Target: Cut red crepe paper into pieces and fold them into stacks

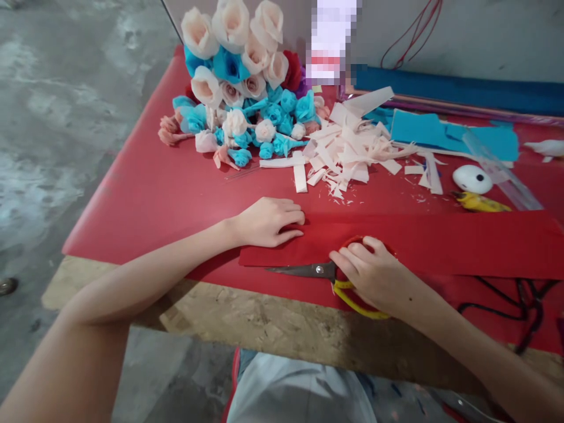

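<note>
1. red paper (pixel 467 244) lies along the tabletop's (pixel 145 202) near side, its left end by the left hand (pixel 273 222).
2. left hand: reaches in from the left, palm down, fingers curled; whether its grip pinches the paper, i cannot tell.
3. right hand (pixel 374 271): grip closed around the handles of the scissors (pixel 324 270), blades pointing left along the paper's near edge.
4. past the left hand, a stretch of tabletop runs to the flowers (pixel 231 26); scraps (pixel 348 144) sit near the paper's far edge.
5. both forearms cross the tabletop's near edge.
</note>
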A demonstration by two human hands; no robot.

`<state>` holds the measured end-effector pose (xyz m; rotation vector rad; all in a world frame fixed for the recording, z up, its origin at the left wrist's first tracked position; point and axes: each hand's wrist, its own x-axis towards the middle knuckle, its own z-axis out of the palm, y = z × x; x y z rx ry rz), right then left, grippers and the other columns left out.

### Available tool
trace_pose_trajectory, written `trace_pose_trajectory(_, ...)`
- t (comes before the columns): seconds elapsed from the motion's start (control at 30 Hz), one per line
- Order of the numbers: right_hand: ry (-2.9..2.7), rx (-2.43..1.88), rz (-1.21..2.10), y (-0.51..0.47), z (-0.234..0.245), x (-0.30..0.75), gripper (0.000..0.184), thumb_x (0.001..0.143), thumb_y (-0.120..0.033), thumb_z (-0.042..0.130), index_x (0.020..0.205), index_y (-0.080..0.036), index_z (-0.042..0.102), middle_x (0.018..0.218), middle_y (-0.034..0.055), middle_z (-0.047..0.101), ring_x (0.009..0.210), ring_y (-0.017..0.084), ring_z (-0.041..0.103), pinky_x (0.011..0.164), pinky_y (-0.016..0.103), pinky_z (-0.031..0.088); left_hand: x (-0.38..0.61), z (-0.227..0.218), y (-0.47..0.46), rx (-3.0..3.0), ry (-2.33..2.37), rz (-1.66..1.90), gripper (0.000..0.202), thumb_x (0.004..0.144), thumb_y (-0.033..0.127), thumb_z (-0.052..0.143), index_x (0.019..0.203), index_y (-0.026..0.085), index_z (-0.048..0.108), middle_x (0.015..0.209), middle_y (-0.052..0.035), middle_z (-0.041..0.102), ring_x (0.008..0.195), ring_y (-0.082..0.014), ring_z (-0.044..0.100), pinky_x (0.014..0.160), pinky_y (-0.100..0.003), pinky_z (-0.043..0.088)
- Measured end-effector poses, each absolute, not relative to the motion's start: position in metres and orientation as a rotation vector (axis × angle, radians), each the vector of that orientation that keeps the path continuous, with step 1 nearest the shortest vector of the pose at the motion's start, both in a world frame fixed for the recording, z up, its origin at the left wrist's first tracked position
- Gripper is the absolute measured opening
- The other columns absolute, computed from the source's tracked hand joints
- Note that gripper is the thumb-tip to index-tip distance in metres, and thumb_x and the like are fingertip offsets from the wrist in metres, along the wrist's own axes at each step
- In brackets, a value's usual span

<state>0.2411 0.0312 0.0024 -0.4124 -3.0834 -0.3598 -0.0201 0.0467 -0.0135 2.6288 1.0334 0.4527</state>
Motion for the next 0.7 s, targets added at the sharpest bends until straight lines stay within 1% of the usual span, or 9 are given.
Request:
trace_pose_trajectory(0.1, -3.029, -0.331, -0.39, 0.035, 0.003, 0.241, 0.025, 0.082, -0.005, 0.035, 0.091, -0.01, 0.058, 0.07, 0.0056, 0.058, 0.065, 0.018, 0.044, 0.076, 0.035, 0.031, -0.02, -0.014, 0.047, 2.635, 1.033, 0.433, 0.018, 0.089, 0.031, 0.046, 0.085, 0.016, 0.057, 0.081, -0.0041, 0.063, 0.072, -0.015, 0.058, 0.062, -0.025, 0.042)
trace_pose_trajectory(0.2, -2.997, -0.276, -0.373, 0.035, 0.005, 0.242, 0.027, 0.083, -0.003, 0.032, 0.086, -0.011, 0.058, 0.065, 0.0035, 0.056, 0.062, 0.017, 0.043, 0.073, 0.034, 0.031, -0.02, -0.015, 0.047, 2.631, 1.027, 0.426, 0.019, 0.089, 0.031, 0.046, 0.086, 0.016, 0.057, 0.082, -0.0043, 0.063, 0.074, -0.0153, 0.059, 0.063, -0.025, 0.042)
trace_pose_trajectory(0.33, -3.029, -0.391, -0.312, 0.03, 0.008, 0.244, 0.026, 0.079, -0.002, 0.036, 0.089, -0.011, 0.058, 0.071, 0.0044, 0.058, 0.065, 0.018, 0.043, 0.074, 0.035, 0.031, -0.02, -0.014, 0.047, 2.618, 1.036, 0.441, 0.019, 0.089, 0.031, 0.047, 0.085, 0.016, 0.057, 0.081, -0.0044, 0.063, 0.073, -0.0149, 0.059, 0.063, -0.025, 0.043)
trace_pose_trajectory(0.43, -3.067, -0.524, -0.291, 0.026, 0.008, 0.245, 0.028, 0.076, -0.007, 0.039, 0.1, -0.009, 0.056, 0.08, 0.0077, 0.06, 0.071, 0.02, 0.046, 0.077, 0.037, 0.031, -0.02, -0.014, 0.047, 2.604, 1.035, 0.444, 0.018, 0.089, 0.03, 0.048, 0.084, 0.016, 0.057, 0.082, -0.0043, 0.063, 0.074, -0.0149, 0.059, 0.064, -0.025, 0.043)
trace_pose_trajectory(0.5, -3.091, -0.558, -0.279, 0.023, 0.007, 0.245, 0.03, 0.077, -0.011, 0.041, 0.104, -0.008, 0.054, 0.084, 0.0096, 0.06, 0.074, 0.022, 0.046, 0.077, 0.038, 0.03, -0.02, -0.015, 0.047, 2.595, 1.034, 0.444, 0.017, 0.089, 0.03, 0.048, 0.085, 0.016, 0.056, 0.083, -0.0044, 0.063, 0.075, -0.0149, 0.059, 0.065, -0.025, 0.043)
trace_pose_trajectory(0.6, -3.13, -0.579, -0.251, 0.021, 0.007, 0.241, 0.029, 0.078, -0.015, 0.041, 0.102, -0.009, 0.054, 0.087, 0.0106, 0.06, 0.074, 0.023, 0.046, 0.075, 0.039, 0.03, -0.02, -0.014, 0.047, 2.59, 1.032, 0.445, 0.017, 0.089, 0.03, 0.048, 0.084, 0.016, 0.056, 0.083, -0.0042, 0.063, 0.074, -0.0147, 0.058, 0.065, -0.025, 0.043)
trace_pose_trajectory(0.7, -3.153, -0.57, -0.252, 0.02, 0.006, 0.234, 0.026, 0.077, -0.015, 0.041, 0.1, -0.011, 0.054, 0.089, 0.0108, 0.06, 0.076, 0.023, 0.047, 0.075, 0.039, 0.03, -0.019, -0.014, 0.047, 2.599, 1.034, 0.448, 0.017, 0.089, 0.03, 0.047, 0.083, 0.016, 0.056, 0.08, -0.004, 0.062, 0.073, -0.0148, 0.057, 0.063, -0.025, 0.042)
